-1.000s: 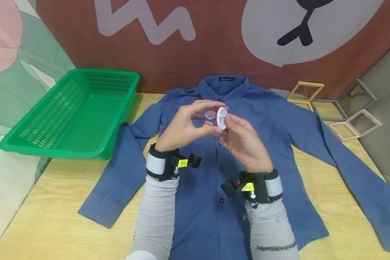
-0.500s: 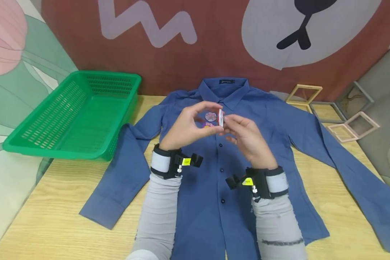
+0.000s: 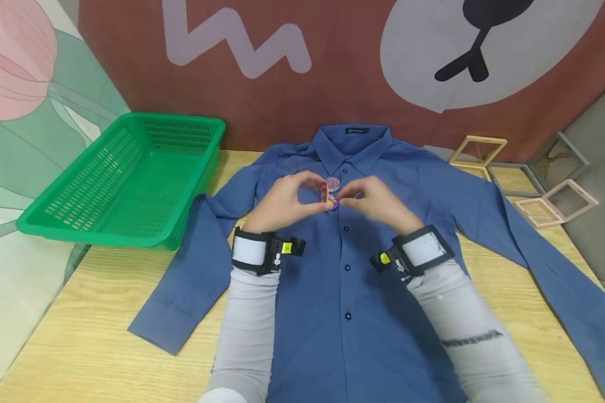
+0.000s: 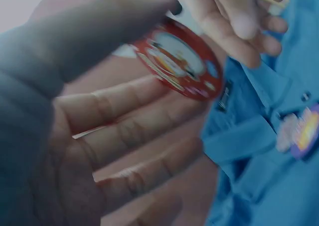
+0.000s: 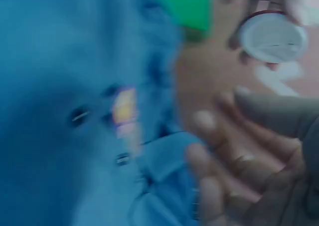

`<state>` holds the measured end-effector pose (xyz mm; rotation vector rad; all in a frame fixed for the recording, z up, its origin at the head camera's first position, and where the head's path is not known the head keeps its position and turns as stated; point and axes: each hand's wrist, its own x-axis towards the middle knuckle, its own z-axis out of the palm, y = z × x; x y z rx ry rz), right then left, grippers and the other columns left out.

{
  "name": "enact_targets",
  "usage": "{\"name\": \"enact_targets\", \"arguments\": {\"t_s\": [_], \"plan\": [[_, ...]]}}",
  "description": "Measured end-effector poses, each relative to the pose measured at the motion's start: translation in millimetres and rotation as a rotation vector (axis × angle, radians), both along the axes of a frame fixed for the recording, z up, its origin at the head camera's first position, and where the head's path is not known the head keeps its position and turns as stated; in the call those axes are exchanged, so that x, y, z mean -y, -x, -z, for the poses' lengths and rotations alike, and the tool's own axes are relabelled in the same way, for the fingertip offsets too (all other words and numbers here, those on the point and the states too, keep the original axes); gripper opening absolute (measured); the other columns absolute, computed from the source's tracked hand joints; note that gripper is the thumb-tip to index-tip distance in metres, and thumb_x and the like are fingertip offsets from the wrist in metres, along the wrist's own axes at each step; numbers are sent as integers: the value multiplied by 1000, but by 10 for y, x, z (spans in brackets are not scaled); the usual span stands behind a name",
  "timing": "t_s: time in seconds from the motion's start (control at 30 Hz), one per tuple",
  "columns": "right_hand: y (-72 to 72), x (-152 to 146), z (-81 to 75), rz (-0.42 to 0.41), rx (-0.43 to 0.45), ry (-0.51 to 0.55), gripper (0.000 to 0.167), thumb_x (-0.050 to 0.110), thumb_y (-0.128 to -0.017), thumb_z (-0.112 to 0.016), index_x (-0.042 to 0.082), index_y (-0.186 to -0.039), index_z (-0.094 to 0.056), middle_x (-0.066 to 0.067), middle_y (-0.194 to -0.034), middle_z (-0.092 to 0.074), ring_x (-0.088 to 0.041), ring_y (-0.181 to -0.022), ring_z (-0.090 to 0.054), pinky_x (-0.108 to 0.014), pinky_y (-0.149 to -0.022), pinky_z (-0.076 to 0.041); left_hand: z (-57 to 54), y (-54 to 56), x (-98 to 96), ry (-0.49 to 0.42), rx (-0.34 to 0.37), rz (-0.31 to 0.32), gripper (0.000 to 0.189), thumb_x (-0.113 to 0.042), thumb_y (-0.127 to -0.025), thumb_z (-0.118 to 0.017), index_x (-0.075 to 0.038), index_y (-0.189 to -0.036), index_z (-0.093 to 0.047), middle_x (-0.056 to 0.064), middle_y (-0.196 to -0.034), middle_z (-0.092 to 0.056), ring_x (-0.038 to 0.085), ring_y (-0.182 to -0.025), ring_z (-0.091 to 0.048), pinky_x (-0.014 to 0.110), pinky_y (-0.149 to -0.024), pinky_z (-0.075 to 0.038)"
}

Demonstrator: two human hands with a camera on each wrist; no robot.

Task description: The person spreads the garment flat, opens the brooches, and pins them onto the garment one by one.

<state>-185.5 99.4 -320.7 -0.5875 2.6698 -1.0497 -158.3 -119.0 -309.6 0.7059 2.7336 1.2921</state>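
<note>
My left hand (image 3: 287, 204) pinches a round red pin badge (image 4: 199, 61) by its edge, between thumb and fingertips. The badge's white back (image 5: 274, 39) with its pin faces the right wrist camera. My right hand (image 3: 378, 202) is just right of it, apart from the badge, fingers loosely bent around nothing. Below both hands a blue button-up shirt (image 3: 307, 291) lies flat, collar away from me. On its chest sit a round pinkish badge (image 3: 333, 183) and a purple-and-yellow badge (image 3: 332, 202), partly hidden by my hands in the head view.
A green plastic basket (image 3: 131, 238) stands at the left, partly beside the shirt's sleeve. Several small hinged frames (image 3: 534, 204) are at the back right. The wooden table (image 3: 96, 313) meets a printed backdrop (image 3: 343, 95) behind.
The badge has turned from showing its white back to nearly edge-on, red face partly showing. My right fingers have come away from its back, and the right forearm has swung outward.
</note>
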Motion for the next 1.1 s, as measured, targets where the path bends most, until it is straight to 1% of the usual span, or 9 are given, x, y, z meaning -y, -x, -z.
{"name": "enact_targets", "arguments": {"t_s": [0.1, 0.17, 0.23, 0.37, 0.5, 0.73, 0.87, 0.97, 1.1], "plan": [[125, 87, 200, -131, -105, -119, 16, 8, -92, -69, 5, -106, -76, -12, -107, -73, -27, -91, -64, -43, -84, -50, 124, 63, 35, 90, 63, -22, 45, -29, -87, -77, -8, -125, -63, 8, -117, -68, 25, -111, -61, 39, -97, -50], [184, 136, 333, -226, -175, -187, 16, 7, -89, -72, 6, -104, -77, -12, -107, -72, -28, -95, -64, -47, -92, -45, 221, 102, 47, 134, 108, -28, 45, -30, -87, -77, -7, -124, -64, 9, -117, -68, 26, -110, -62, 39, -95, -51], [215, 171, 442, -285, -241, -261, 17, 8, -87, -74, 9, -103, -78, -10, -109, -71, -28, -99, -60, -47, -95, -42, 309, 134, 51, 163, 154, -31, 45, -30, -87, -78, -6, -123, -64, 10, -117, -68, 27, -108, -63, 39, -93, -52], [228, 204, 557, -326, -304, -372, 19, 8, -86, -75, 14, -104, -78, -5, -109, -66, -27, -98, -50, -44, -83, -49, 418, 167, 45, 216, 232, -42, 44, -30, -86, -78, -6, -121, -65, 11, -115, -69, 25, -104, -65, 38, -89, -54], [218, 223, 569, -350, -375, -439, 18, 9, -87, -75, 18, -102, -77, -2, -110, -65, -26, -107, -50, -47, -75, -53, 437, 175, 37, 257, 286, -65, 44, -30, -86, -79, -6, -120, -66, 11, -114, -69, 25, -103, -65, 38, -87, -54], [217, 248, 582, -400, -589, -507, 8, 10, -89, -72, 18, -88, -74, 1, -103, -69, -22, -94, -49, -39, -64, -49, 429, 199, 25, 298, 302, -91, 46, -32, -86, -79, -6, -121, -66, 11, -112, -69, 24, -101, -65, 37, -87, -54], [226, 267, 586, -384, -591, -497, 10, 9, -87, -72, 17, -82, -70, 1, -98, -68, -22, -94, -49, -39, -62, -46, 453, 213, 16, 300, 317, -92, 46, -32, -86, -79, -6, -122, -65, 11, -112, -69, 24, -99, -65, 36, -86, -54], [238, 279, 586, -369, -547, -486, 12, 9, -86, -71, 17, -78, -65, 1, -91, -65, -23, -95, -50, -38, -63, -45, 475, 223, 8, 296, 328, -89, 47, -32, -86, -78, -6, -123, -65, 11, -112, -69, 23, -99, -65, 36, -85, -54], [242, 259, 556, -337, -455, -436, 11, 10, -92, -66, 15, -84, -63, 0, -91, -61, -24, -97, -48, -37, -64, -44, 500, 248, -14, 282, 301, -102, 47, -30, -86, -78, -6, -124, -64, 11, -116, -68, 24, -102, -65, 37, -88, -54]]}}
